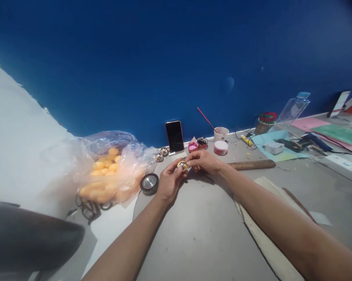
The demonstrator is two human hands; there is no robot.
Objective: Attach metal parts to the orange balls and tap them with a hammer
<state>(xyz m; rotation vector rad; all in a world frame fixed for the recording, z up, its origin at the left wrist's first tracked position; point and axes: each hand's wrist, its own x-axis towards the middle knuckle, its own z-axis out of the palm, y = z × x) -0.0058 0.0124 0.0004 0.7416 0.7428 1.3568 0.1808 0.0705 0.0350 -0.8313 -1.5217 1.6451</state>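
Note:
Between the fingers of my left hand is a small yellow ball with a shiny metallic piece on it. My right hand reaches the ball from the right, its thumb and forefinger pinched at the ball's edge; what sits between those fingertips is too small to tell. Two shiny patterned balls lie beyond my left hand. A round black tin with a silver centre stands left of it. Beyond my right hand are a pink container and a red container with dark contents.
A plastic bag of yellow balls lies at the left. A phone leans on the blue wall. Further right are a paper cup with a red stick, a white-lidded tub, a wooden rod, a cloth and a bottle.

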